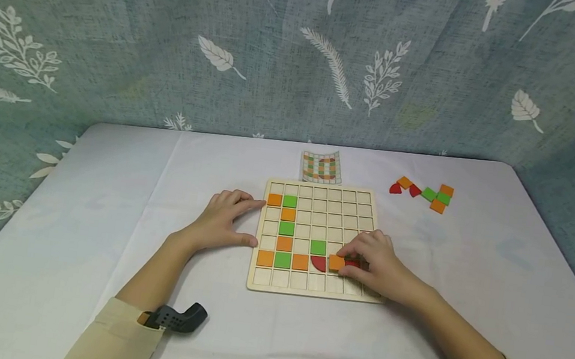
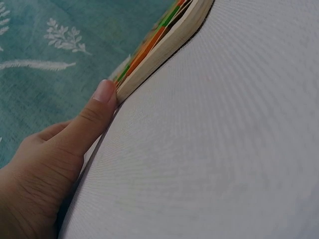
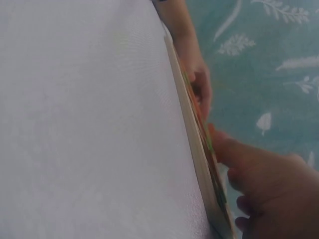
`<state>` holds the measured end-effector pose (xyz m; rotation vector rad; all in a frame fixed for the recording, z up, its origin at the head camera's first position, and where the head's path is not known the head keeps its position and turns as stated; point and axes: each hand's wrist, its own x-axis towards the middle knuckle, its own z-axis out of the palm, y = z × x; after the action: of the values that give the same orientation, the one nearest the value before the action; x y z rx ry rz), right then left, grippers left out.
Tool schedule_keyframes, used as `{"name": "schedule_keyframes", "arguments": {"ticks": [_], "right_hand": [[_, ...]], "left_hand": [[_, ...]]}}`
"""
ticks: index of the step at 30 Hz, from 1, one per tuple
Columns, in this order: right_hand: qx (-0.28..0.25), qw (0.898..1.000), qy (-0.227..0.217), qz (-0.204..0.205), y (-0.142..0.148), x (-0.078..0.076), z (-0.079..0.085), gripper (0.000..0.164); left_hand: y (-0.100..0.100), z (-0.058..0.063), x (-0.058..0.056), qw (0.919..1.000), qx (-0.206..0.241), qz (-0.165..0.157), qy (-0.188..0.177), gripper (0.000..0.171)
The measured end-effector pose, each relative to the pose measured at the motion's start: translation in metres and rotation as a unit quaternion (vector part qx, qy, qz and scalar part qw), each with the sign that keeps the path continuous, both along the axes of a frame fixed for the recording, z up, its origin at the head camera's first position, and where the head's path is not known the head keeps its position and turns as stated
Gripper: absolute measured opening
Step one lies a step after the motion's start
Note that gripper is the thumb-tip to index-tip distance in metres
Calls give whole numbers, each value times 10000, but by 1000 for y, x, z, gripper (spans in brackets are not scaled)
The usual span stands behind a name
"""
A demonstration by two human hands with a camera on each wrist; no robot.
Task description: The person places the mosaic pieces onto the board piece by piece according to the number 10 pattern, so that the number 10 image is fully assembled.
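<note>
A wooden grid board (image 1: pixel 333 222) lies flat on the table, with orange, green and red tiles set in several of its cells. My left hand (image 1: pixel 222 219) touches the board's left edge with thumb and forefinger spread apart. In the left wrist view its thumb (image 2: pixel 103 92) rests against the board's side. Over the lower right of the grid, my right hand (image 1: pixel 382 266) pinches an orange square tile (image 1: pixel 336 263) between thumb and fingers. Left of that tile sits a red quarter-round tile (image 1: pixel 318 263); another red tile (image 1: pixel 351 263) is partly hidden under the right hand.
A printed pattern card (image 1: pixel 321 167) lies just behind the board. Loose tiles lie at the back right: orange squares (image 1: pixel 438 206), green squares (image 1: pixel 429 194) and red quarter-rounds (image 1: pixel 414 190). A white cloth (image 1: pixel 202 162) covers the table, and a leaf-patterned curtain (image 1: pixel 282 51) hangs behind.
</note>
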<state>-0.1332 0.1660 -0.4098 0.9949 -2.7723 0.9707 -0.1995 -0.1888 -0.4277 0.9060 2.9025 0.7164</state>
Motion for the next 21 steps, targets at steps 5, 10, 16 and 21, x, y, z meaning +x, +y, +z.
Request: {"name": "schedule_keyframes", "arguments": {"ticks": [5, 10, 16, 21], "right_hand": [[54, 10000, -14, 54, -1, 1, -2, 24], [-19, 9999, -85, 127, -1, 1, -1, 26], [-149, 9999, -85, -15, 4, -2, 2, 29], [-219, 9996, 43, -163, 9, -5, 8, 31]], "left_hand": [[0, 0, 0, 10000, -18, -5, -25, 88], [1, -1, -1, 10000, -66, 54, -28, 87], [1, -1, -1, 10000, -53, 52, -21, 87], [0, 1, 0, 10000, -77, 26, 3, 89]]}}
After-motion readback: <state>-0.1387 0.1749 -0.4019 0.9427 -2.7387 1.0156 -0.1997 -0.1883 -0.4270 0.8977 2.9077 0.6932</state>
